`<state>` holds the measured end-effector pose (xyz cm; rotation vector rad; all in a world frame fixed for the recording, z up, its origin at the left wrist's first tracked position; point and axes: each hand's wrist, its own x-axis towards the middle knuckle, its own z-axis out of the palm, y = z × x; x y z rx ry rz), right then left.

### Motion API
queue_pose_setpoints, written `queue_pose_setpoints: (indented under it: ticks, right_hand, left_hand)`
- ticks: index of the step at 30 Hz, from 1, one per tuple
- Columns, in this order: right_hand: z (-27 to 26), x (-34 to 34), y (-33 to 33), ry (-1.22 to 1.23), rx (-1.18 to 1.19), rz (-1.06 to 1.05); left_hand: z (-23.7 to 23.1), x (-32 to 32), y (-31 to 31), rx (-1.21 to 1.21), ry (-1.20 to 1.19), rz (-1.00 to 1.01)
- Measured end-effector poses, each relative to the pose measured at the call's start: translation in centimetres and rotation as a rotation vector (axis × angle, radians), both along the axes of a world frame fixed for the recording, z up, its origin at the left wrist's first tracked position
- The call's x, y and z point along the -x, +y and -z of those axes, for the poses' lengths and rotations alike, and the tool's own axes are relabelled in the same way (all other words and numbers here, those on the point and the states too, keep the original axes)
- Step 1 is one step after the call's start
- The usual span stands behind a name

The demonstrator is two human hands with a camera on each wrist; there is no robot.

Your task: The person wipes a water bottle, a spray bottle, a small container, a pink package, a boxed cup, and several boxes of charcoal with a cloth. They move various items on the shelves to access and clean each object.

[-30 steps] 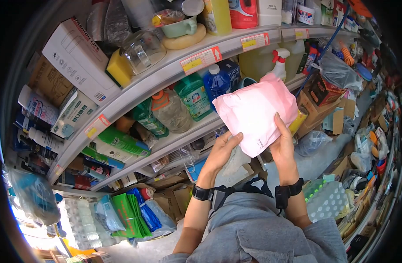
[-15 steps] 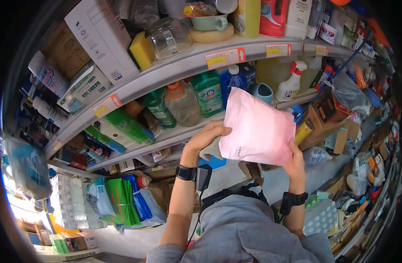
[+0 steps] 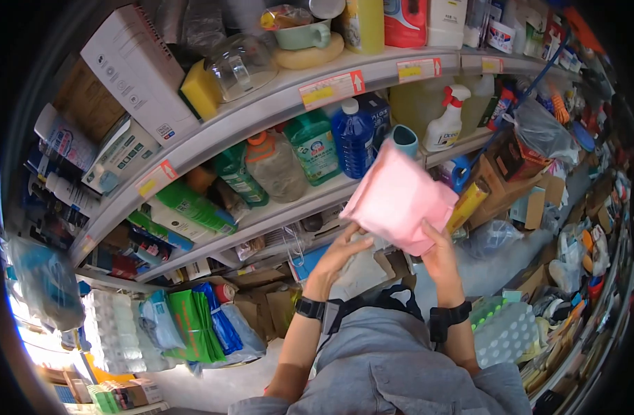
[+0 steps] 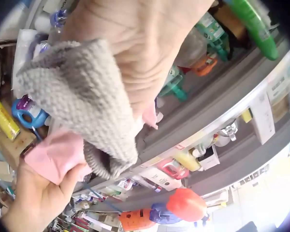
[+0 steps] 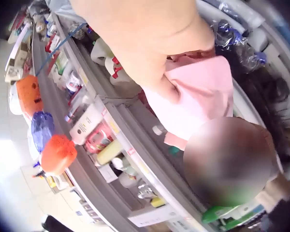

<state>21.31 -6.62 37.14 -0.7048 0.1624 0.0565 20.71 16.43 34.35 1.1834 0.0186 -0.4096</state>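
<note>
A soft pink package (image 3: pixel 400 200) is held up in front of the shelves, tilted with its upper corner pointing away. My right hand (image 3: pixel 440 259) grips its lower right corner, thumb on the near face. At the lower left edge of the package is my left hand (image 3: pixel 339 259), its fingertips right by that edge. A grey textured cloth (image 4: pixel 82 92) is bunched in the left palm, as the left wrist view shows. In the right wrist view, the right thumb presses into the pink plastic (image 5: pixel 198 92), while the other fingers are mostly hidden.
A curved shelf (image 3: pixel 262 93) spans the left and front, crowded with goods. Close behind the package stand a blue bottle (image 3: pixel 353 138), a green bottle (image 3: pixel 311 149) and a spray bottle (image 3: pixel 447 121). Cardboard boxes (image 3: pixel 504 180) and bagged goods crowd the right side.
The package has been turned and tilted, moving slightly left since half a second ago. My left hand has shifted from its left side to below its lower left edge; the right hand keeps hold.
</note>
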Motion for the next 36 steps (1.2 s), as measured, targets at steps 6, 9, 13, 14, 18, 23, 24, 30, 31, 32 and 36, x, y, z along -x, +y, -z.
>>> queue_pose_setpoints:
  ticks: [6, 9, 13, 14, 18, 23, 24, 30, 31, 32, 36]
  right_hand:
    - [3.7, 1.9, 0.3, 0.145, 0.323, -0.364]
    - [4.6, 2.8, 0.0, -0.049, 0.393, -0.351]
    - [5.5, 3.9, -0.1, -0.067, 0.464, -0.481]
    - [5.5, 4.1, -0.3, -0.013, 0.429, -0.495]
    - [6.5, 4.5, -0.5, 0.130, 0.568, -0.678]
    - [8.2, 5.2, -1.2, 0.093, 0.602, -0.542]
    - [8.2, 5.3, -1.4, 0.134, 0.571, -0.475]
    - [9.2, 5.7, -3.4, 0.220, 0.489, -0.303]
    - [9.1, 5.7, -3.9, 0.244, 0.497, -0.305]
    - [9.1, 5.7, -4.3, 0.269, 0.505, -0.307]
    - [11.0, 6.3, -6.8, 0.333, 0.376, -0.287]
  left_hand:
    - [2.3, 2.5, 0.7, 0.045, 0.114, -0.241]
    - [1.6, 4.4, 2.6, -0.002, 0.122, -0.228]
    - [3.4, 6.2, 3.5, -0.117, 0.181, -0.204]
    - [3.4, 6.5, 3.6, -0.177, 0.243, -0.180]
    - [5.1, 6.7, 2.8, -0.332, 0.420, -0.051]
    - [6.2, 5.9, 0.7, -0.292, 0.429, 0.020]
    - [7.1, 5.9, 0.6, -0.295, 0.435, 0.027]
    - [7.9, 5.8, -3.7, -0.305, 0.392, 0.272]
    - [8.2, 5.7, -4.3, -0.302, 0.429, 0.256]
    - [8.1, 5.5, -4.7, -0.305, 0.435, 0.263]
    - [7.9, 4.3, -6.8, -0.312, 0.440, 0.304]
